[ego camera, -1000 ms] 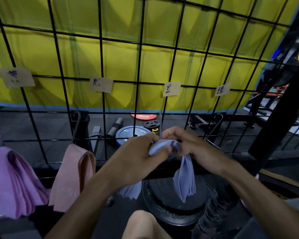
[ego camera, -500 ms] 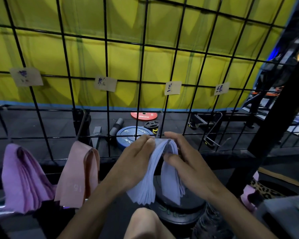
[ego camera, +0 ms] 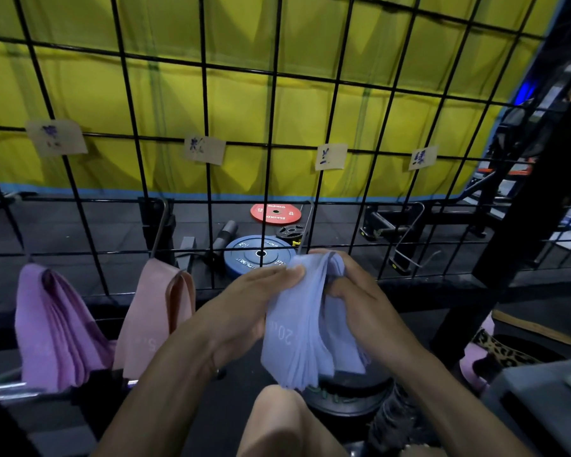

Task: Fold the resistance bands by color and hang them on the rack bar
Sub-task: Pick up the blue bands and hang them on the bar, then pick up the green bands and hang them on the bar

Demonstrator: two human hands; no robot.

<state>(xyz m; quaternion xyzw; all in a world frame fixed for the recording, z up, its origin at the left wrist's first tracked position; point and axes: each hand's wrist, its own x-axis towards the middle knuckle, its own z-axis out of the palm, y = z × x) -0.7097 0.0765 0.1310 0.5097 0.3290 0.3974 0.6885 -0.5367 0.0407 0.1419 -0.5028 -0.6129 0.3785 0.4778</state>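
Observation:
A folded bundle of pale blue resistance bands [ego camera: 305, 338] hangs between both hands, its fold at the top by a metal hook [ego camera: 305, 230] on the black wire grid rack [ego camera: 271, 153]. My left hand [ego camera: 244, 308] grips the bundle's left face, thumb on top. My right hand [ego camera: 353, 298] holds the right side, fingers curled over the fold. Purple bands [ego camera: 51, 328] and pink bands [ego camera: 152, 315] hang folded at the lower left. Paper colour labels, such as one [ego camera: 331, 156] above the blue bundle, are clipped on the grid.
Behind the grid lie a blue weight plate [ego camera: 254, 255], a red plate [ego camera: 275, 214] and a yellow padded wall. A black plate [ego camera: 346, 395] sits on the floor under the bundle. An empty hook [ego camera: 409, 239] hangs to the right. A black upright post [ego camera: 508, 252] stands at right. My knee [ego camera: 277, 420] is below.
The blue bundle has been gathered and lifted toward the grid. Its two hanging halves have closed together, and my hands now hold it higher against the hook.

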